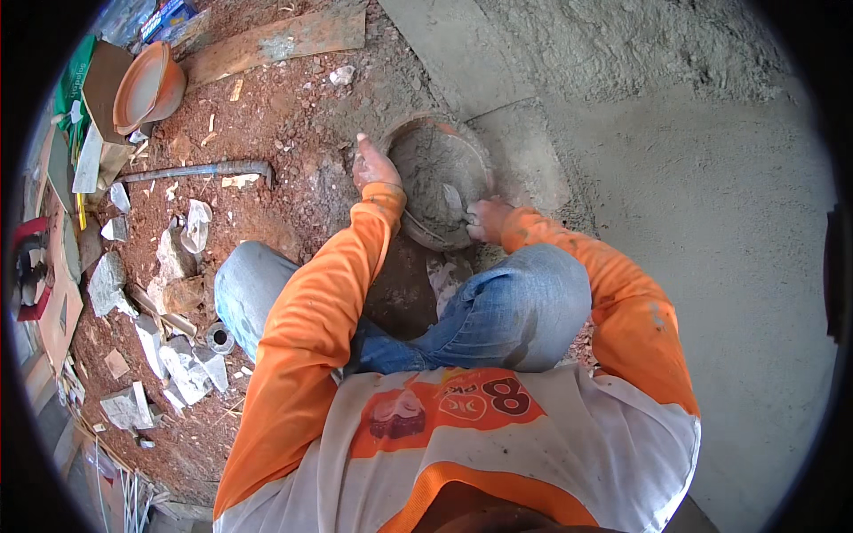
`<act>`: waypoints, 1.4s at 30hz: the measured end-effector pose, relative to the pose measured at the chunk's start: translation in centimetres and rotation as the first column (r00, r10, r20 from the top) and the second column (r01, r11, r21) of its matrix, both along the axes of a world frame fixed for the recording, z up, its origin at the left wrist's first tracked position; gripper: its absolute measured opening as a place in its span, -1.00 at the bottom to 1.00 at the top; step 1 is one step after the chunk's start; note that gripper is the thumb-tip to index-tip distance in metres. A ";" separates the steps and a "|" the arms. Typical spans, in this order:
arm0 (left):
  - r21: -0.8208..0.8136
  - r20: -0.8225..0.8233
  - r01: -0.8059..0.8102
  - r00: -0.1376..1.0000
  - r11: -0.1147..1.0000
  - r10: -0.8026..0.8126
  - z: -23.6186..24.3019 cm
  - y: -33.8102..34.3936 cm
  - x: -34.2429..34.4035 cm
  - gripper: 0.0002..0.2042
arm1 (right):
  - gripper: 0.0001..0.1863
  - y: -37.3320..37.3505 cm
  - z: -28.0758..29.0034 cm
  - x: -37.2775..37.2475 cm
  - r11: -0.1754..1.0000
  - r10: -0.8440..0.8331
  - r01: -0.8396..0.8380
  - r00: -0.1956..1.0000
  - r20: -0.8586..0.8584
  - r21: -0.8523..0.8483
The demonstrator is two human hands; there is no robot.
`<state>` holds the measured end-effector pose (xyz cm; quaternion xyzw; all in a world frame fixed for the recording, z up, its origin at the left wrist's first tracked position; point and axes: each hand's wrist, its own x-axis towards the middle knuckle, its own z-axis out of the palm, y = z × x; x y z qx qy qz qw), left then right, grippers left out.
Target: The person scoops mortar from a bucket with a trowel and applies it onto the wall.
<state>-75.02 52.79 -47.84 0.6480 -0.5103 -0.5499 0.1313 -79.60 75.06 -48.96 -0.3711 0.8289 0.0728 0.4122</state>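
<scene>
A round, mortar-caked basin (484,160) stands in front of me, with wet grey mortar (426,169) inside. My left hand (375,165) is at the basin's left side, thumb stretched up and the other fingers mostly hidden against the wall; it seems to grip the basin. At the near right rim, my right hand (489,219) is closed in a fist. A pale, flat blade-like tool (452,197) reaches from this fist into the mortar; its handle is hidden.
Smooth wet concrete (693,204) spreads to the right, rougher at the back. On red soil to the left lie a plank (275,46), an orange bucket (149,93), a pipe (200,170) and several broken stones (108,284). My bent knees (524,293) are close below the basin.
</scene>
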 end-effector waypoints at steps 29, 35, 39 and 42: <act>-0.026 -0.059 -0.013 0.998 1.000 0.012 0.3 -0.3 0.8 -0.25 | -0.81 7.8 31.1 -21.1 -0.032 -0.823 0.476 0.487 0.293 -0.879; 0.013 -0.156 -0.013 0.988 1.000 0.015 -1.8 -1.2 0.1 -0.20 | -0.74 6.4 27.8 -10.7 -0.063 -0.802 0.555 0.466 0.373 -0.829; -0.036 -0.091 0.070 0.993 0.997 -0.073 1.0 0.2 -0.2 -0.26 | -0.72 5.6 14.8 -7.1 0.830 -0.379 0.269 0.914 -0.143 -0.488; -0.050 -0.121 0.070 0.990 0.996 -0.075 -0.2 -0.5 0.6 -0.31 | -0.62 2.5 11.6 -4.7 0.996 0.030 -0.044 0.982 -0.186 -0.071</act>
